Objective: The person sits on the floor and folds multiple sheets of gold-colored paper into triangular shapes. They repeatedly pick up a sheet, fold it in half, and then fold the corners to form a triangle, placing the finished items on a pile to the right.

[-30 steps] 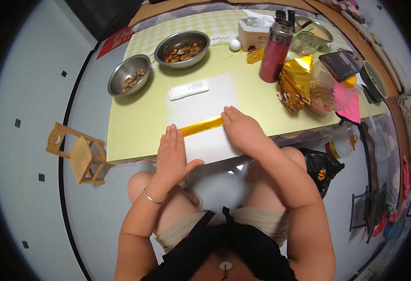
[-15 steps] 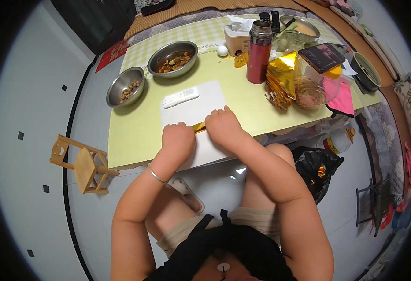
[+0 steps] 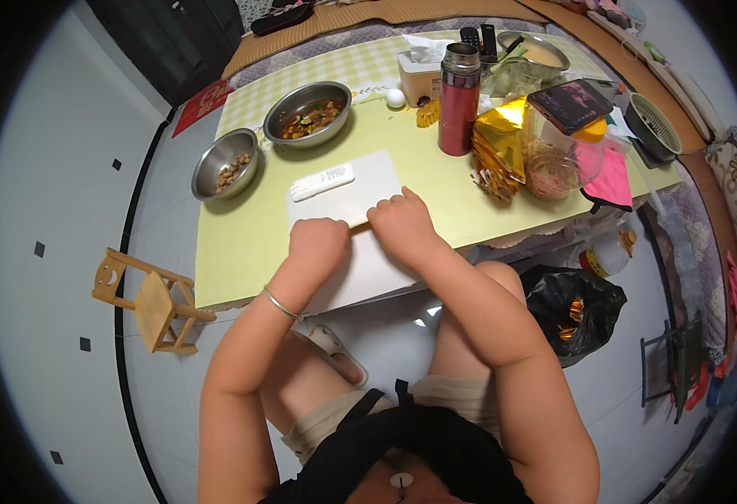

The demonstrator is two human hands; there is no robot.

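A white cutting board (image 3: pixel 360 189) lies on the yellow-green table (image 3: pixel 242 252), its near end sticking out over the table's front edge. My left hand (image 3: pixel 318 244) and my right hand (image 3: pixel 402 227) rest curled on the board's middle, close side by side. The gold foil strip seen earlier is hidden under them, so I cannot tell whether they hold it. A white flat tool (image 3: pixel 322 182) lies at the board's far left corner, apart from both hands.
Two steel bowls of food (image 3: pixel 227 164) (image 3: pixel 308 111) stand far left. A red flask (image 3: pixel 457 101), gold foil wrappers (image 3: pixel 503 139), a jar with a phone on it (image 3: pixel 570 109), a tissue box (image 3: pixel 419 71). Floor: small wooden stool (image 3: pixel 154 298), black rubbish bag (image 3: pixel 574 307).
Both hands have drawn together and curled over the gold strip, which no longer shows. The view has shifted, so the table sits nearer and more to the left.
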